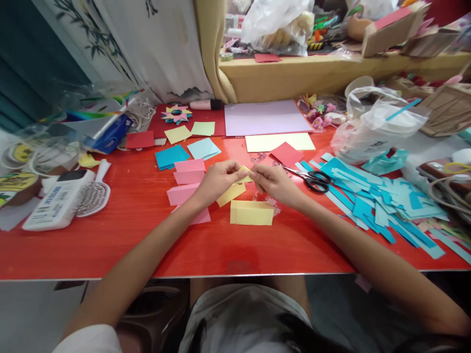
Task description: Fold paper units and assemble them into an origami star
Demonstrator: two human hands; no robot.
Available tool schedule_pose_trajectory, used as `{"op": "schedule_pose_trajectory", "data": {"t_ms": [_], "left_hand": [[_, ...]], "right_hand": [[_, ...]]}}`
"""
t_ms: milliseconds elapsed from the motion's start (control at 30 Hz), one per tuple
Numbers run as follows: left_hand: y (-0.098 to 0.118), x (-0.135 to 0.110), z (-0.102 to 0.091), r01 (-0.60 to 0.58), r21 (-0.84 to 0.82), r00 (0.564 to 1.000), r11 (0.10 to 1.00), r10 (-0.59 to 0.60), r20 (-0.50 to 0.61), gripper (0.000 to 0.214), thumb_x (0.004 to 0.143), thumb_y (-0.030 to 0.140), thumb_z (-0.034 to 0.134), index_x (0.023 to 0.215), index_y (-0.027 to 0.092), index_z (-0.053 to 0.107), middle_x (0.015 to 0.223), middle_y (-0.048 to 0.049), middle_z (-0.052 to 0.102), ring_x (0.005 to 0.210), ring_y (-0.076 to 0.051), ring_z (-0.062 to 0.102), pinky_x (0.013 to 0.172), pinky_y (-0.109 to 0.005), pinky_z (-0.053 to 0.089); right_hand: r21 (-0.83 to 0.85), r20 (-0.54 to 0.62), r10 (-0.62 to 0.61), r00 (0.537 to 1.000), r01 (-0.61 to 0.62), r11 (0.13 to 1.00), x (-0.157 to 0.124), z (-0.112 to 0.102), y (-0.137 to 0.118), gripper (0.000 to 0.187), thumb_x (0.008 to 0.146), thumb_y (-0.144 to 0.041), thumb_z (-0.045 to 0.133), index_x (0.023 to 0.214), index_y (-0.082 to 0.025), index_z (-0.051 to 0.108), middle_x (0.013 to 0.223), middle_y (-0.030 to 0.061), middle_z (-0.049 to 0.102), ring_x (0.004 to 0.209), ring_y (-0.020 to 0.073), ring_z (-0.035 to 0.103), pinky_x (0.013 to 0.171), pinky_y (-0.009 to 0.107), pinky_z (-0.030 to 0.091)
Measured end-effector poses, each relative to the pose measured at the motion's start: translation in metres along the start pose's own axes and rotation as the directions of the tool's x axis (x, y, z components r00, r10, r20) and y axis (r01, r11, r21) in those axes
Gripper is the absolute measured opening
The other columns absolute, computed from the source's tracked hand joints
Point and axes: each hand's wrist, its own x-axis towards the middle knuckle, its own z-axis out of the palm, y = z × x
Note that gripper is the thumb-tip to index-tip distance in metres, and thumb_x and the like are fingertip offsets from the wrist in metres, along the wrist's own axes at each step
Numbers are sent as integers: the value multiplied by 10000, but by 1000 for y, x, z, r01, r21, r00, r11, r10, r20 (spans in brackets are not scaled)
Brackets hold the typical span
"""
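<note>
A small piece of yellow paper is pinched between my two hands over the middle of the red table. My left hand grips its left side, and my right hand closes on its right side. Just below lie a yellow paper slip and a folded yellow paper. Several folded pink papers form a column beside my left hand, some partly hidden by my forearm. Black-handled scissors rest to the right of my right hand, near a red paper square.
Blue paper strips spread across the right side. Behind are blue paper squares, a lilac sheet and a folded paper star ring. A hairbrush and a white bottle lie left. A plastic bag with a cup stands right.
</note>
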Motion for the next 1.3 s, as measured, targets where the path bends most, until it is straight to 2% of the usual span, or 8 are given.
{"op": "schedule_pose_trajectory", "data": {"t_ms": [267, 433, 567, 700, 900, 1000, 1100, 1300], "left_hand": [[0, 1, -1, -26, -8, 999, 1000, 26, -19, 162, 812, 303, 536, 724, 170, 566, 703, 10, 557, 646, -105, 464, 601, -244, 350], [2, -1, 0, 8, 23, 996, 1000, -6, -87, 200, 816, 308, 526, 669, 178, 490, 651, 15, 508, 595, -105, 430, 534, -244, 308], [1, 0, 1, -6, -28, 993, 1000, 3, -116, 179, 814, 344, 546, 737, 183, 535, 704, 13, 542, 647, -109, 473, 578, -246, 352], [-2, 2, 1, -20, -70, 994, 997, 12, -113, 192, 808, 356, 564, 737, 182, 525, 705, 20, 533, 649, -100, 472, 592, -242, 362], [-2, 0, 0, -24, 2, 992, 1000, 24, -122, 185, 827, 306, 523, 696, 189, 463, 640, 32, 458, 577, -95, 399, 548, -250, 318], [-1, 1, 0, -32, -41, 995, 999, 28, -100, 122, 825, 296, 520, 763, 195, 491, 704, 21, 507, 631, -104, 450, 587, -247, 358], [-3, 3, -1, 11, -70, 998, 998, -15, -58, 127, 816, 317, 530, 811, 190, 532, 758, 3, 557, 672, -114, 500, 633, -255, 395], [-8, 5, -3, 14, 12, 996, 1000, -13, -93, 145, 819, 309, 521, 756, 181, 547, 711, 8, 555, 650, -112, 497, 638, -260, 387]], "right_hand": [[67, 115, 25, 993, -33, 997, 1, 1, 3, 331, 919, -383, 430, 653, -187, 419, 488, -64, 342, 441, 71, 332, 443, 213, 262], [-72, -15, 26, 1000, -27, 997, 3, 0, 3, 350, 874, -421, 513, 652, -161, 589, 473, -60, 320, 448, 69, 281, 455, 229, 211], [-102, -101, 29, 994, -39, 994, 3, -1, 4, 433, 864, -494, 496, 623, -154, 614, 436, -64, 274, 427, 70, 260, 454, 236, 207], [14, -172, 76, 982, -75, 997, 1, 0, 5, 468, 853, -566, 458, 677, -157, 601, 425, -60, 333, 410, 78, 304, 452, 234, 244], [38, -152, 32, 988, -27, 999, -1, 2, 4, 472, 917, -513, 368, 593, -184, 462, 416, -38, 450, 404, 88, 403, 487, 238, 324], [51, -199, 42, 979, -32, 998, -2, 3, 4, 486, 930, -508, 337, 574, -189, 426, 434, -31, 474, 391, 81, 409, 476, 237, 336], [83, -259, 71, 963, -51, 995, -2, 3, 7, 472, 928, -510, 345, 587, -192, 420, 449, -26, 493, 390, 79, 431, 456, 232, 344], [174, -161, 81, 984, -52, 983, 2, 3, 9, 354, 912, -471, 426, 712, -184, 484, 601, -6, 604, 446, 80, 518, 460, 221, 406]]}}
